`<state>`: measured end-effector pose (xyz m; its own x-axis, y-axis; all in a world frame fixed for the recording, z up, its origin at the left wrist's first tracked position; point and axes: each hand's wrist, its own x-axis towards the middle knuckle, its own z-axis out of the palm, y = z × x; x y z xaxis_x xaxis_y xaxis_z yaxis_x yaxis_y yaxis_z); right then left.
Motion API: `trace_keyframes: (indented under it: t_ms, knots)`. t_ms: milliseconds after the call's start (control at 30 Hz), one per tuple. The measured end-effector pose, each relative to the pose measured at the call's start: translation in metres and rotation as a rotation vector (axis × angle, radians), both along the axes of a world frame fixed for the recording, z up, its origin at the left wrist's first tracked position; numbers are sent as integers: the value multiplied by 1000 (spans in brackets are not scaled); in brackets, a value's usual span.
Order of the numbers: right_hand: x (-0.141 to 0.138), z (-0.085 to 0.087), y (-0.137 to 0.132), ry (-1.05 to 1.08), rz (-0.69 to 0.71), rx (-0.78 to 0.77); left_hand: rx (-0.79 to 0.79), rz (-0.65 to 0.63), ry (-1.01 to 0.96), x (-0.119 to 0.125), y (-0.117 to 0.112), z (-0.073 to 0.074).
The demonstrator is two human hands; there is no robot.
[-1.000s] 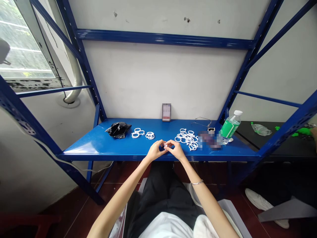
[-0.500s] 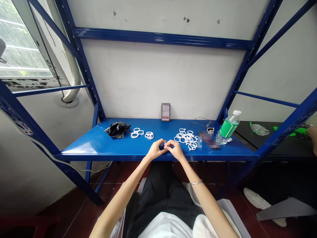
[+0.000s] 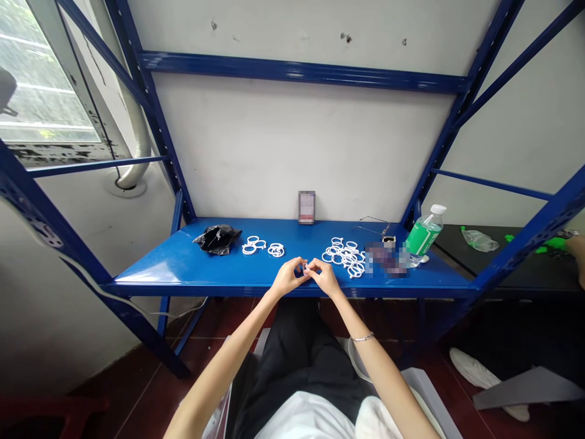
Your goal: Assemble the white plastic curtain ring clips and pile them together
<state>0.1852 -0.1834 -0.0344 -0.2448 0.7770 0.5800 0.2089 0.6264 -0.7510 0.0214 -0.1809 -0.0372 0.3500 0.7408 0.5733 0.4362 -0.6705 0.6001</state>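
Barely visible: white ring (image 3: 307,266) pinched between left hand (image 3: 286,279), right hand (image 3: 325,277); shape unclear.

Left hand (image 3: 286,278) and right hand (image 3: 325,277) pinch a white ring (image 3: 307,266) above blue shelf (image 3: 183,268)

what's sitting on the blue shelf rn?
A black bag, few white rings, upright card, bigger ring pile, green-label bottle. One patch beside the bottle is blurred. The left hand and right hand pinch a white piece at the front edge; fingers cover most of it.
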Motion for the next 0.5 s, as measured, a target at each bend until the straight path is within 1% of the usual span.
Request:
trace_keyframes:
  t_ms: [200, 500]
  knots:
    - [0, -1, 0, 7, 0, -20, 5, 24, 12, 0, 0, -2]
    - [0, -2, 2, 29, 11, -45, 17, 27, 24, -1, -1, -3]
